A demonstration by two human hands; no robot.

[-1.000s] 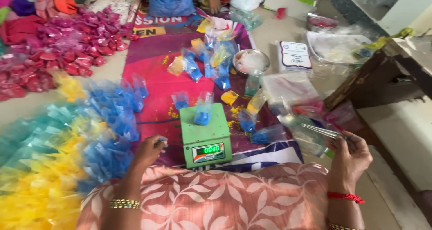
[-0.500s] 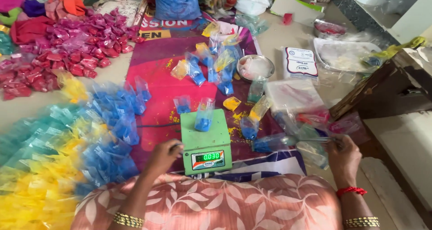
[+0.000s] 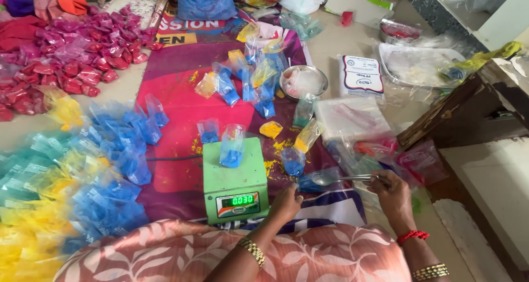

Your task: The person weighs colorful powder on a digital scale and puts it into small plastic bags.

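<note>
A green weighing scale (image 3: 234, 177) stands on the printed banner in front of me, with a small clear packet of blue powder (image 3: 231, 147) upright on its pan. My left hand (image 3: 286, 203) is just right of the scale, pinching an open packet with blue powder (image 3: 307, 186) on the mat. A metal spoon (image 3: 336, 178) is held level in my right hand (image 3: 394, 194), its bowl at the mouth of that packet. A further blue packet (image 3: 292, 160) stands just behind the spoon.
Heaps of filled packets lie on my left: blue (image 3: 118, 169), yellow (image 3: 30, 246), pink and red (image 3: 71, 56). Behind the scale are mixed packets, a steel bowl (image 3: 303, 81), a stack of empty clear bags (image 3: 352, 116) and a blue sack (image 3: 206, 1). Dark wooden furniture (image 3: 474, 105) is on my right.
My left hand has moved from the scale's left front corner to its right side and taken hold of a packet. The right hand has brought the spoon in to that packet.
</note>
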